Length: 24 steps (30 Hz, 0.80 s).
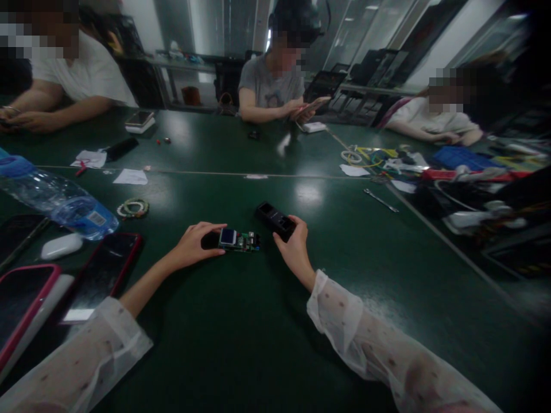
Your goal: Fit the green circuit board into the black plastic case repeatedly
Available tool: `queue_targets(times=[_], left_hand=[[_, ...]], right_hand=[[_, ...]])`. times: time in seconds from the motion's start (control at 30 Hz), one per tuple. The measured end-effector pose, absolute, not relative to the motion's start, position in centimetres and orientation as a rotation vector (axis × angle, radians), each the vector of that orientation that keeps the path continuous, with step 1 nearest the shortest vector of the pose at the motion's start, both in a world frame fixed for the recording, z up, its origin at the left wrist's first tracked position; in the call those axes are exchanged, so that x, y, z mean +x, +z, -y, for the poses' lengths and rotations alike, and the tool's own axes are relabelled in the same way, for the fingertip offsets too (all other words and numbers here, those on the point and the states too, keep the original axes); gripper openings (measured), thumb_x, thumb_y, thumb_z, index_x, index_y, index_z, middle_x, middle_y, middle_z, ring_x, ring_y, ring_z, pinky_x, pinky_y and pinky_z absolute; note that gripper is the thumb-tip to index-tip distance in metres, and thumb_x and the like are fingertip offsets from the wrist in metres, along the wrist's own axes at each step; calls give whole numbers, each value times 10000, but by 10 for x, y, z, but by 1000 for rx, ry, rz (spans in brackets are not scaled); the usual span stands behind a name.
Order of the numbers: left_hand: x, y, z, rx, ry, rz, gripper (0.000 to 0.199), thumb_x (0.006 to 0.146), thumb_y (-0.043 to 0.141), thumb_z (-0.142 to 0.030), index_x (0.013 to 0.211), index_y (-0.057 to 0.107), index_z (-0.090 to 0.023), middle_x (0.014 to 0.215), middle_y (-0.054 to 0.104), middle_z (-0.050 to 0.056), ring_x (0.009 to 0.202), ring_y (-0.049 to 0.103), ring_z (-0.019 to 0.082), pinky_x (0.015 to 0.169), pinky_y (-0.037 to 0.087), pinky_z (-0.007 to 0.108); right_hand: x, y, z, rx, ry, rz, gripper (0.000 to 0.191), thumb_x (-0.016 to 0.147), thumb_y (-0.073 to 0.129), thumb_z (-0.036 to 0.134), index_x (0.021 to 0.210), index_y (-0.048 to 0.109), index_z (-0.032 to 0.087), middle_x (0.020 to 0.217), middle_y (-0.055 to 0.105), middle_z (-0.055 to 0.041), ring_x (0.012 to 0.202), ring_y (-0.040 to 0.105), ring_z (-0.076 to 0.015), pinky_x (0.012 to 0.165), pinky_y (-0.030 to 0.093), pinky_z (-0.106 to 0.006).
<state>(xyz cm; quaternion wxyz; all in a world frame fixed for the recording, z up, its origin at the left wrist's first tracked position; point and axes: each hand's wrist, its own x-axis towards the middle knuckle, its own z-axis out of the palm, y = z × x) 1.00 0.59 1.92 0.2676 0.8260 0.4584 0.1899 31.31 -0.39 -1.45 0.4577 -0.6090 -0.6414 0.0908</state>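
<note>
Between the thumb and fingers of my left hand [196, 245] is a green circuit board [245, 243] with a small square screen at its left end. My right hand [295, 244] grips the lower end of a black plastic casing [273, 218], which has openings in its face and tilts up to the left. The board and the casing are apart, with a narrow gap of green table [241, 332] between them. What lies under my right fingers is hidden.
Left of my hands are a water bottle [64, 198], a bead bracelet [133, 209], a red-edged phone [103, 275] and a white earbud case [62, 246]. A metal wrench [381, 200] and tangled cables [383, 158] lie to the right. Several people sit across the table.
</note>
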Motion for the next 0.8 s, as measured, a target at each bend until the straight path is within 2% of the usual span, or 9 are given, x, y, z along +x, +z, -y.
queue_targets(times=[0.17,0.5,0.8], left_hand=[[10,20,-6,2216,501,-1241,634,806,661,-516,1378,428,-372,1300,530,39,1180,485,298,993,353,494],[9,19,-5,2230,506,-1240,614,818,653,-511,1370,438,-353,1308,524,45,1188,477,292,999,349,483],[9,15,-7,2272,529,-1224,607,816,660,-500,1365,444,-357,1296,539,32,1186,482,285,1008,341,471]], right_hand=[[313,-12,5,-1511,184,1594,630,761,640,236,1311,344,153,1248,415,-159,1160,440,-317,1016,387,-551],[313,-13,4,-1503,224,1575,553,793,603,202,1292,373,137,1234,439,-159,1166,457,-297,1032,391,-518],[313,-14,2,-1496,312,1564,482,789,638,218,1229,453,152,1166,514,-136,1095,522,-281,972,447,-504]])
